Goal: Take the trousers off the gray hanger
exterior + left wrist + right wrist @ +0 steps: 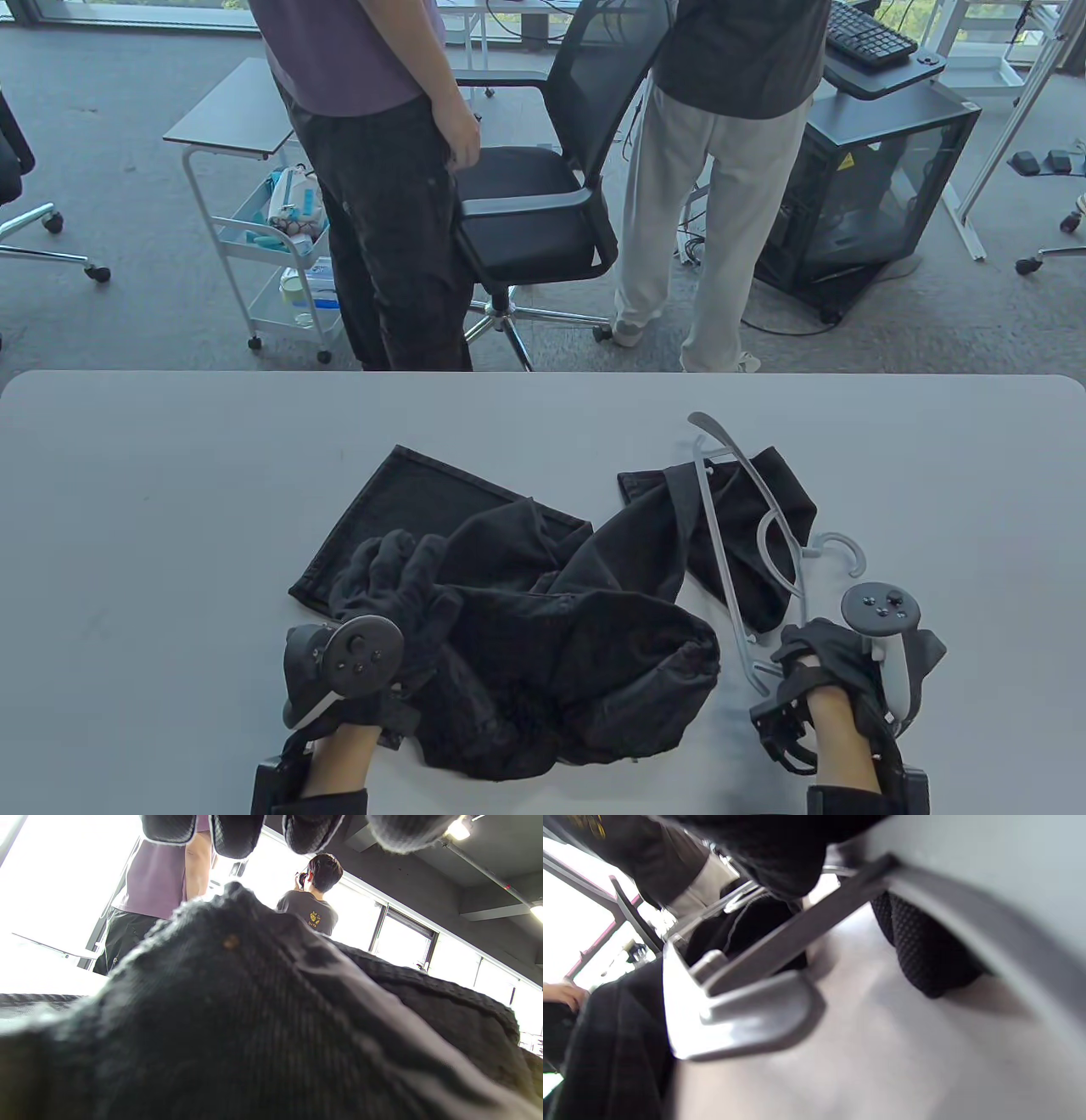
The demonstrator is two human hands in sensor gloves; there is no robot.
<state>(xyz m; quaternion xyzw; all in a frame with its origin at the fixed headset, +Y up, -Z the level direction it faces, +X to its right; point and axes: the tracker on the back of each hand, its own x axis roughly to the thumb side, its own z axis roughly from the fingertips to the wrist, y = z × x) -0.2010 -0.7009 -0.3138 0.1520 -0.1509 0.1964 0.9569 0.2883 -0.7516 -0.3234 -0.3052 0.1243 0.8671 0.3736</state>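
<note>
Where the pale grey table [170, 509] meets the lower edge of the table view, a pair of black corduroy trousers [543, 628] lies crumpled at its centre, one leg spread flat toward the far left and the other reaching right. That right leg passes under the bars of the light grey plastic hanger [736, 543], which lies flat on the table with its hook [840, 548] pointing right; the trousers thus remain threaded through the hanger.

Left hand [386, 607]: black glove, fingers spread, resting on the bunched fabric at the left of the heap. The left wrist view shows ribbed black cloth close below the fingertips [237, 834], which hang apart from one another.

Right hand [827, 671]: black glove, at the near end of the hanger, just right of the trousers' waistband. The right wrist view, blurred, shows the hanger's flared end [742, 1014] lying on the table with one gloved finger [920, 950] beside it. Whether this hand pinches the hanger or merely touches it cannot be told.

Two standing people [382, 170] and a black office chair [543, 187] occupy the floor beyond the table.
</note>
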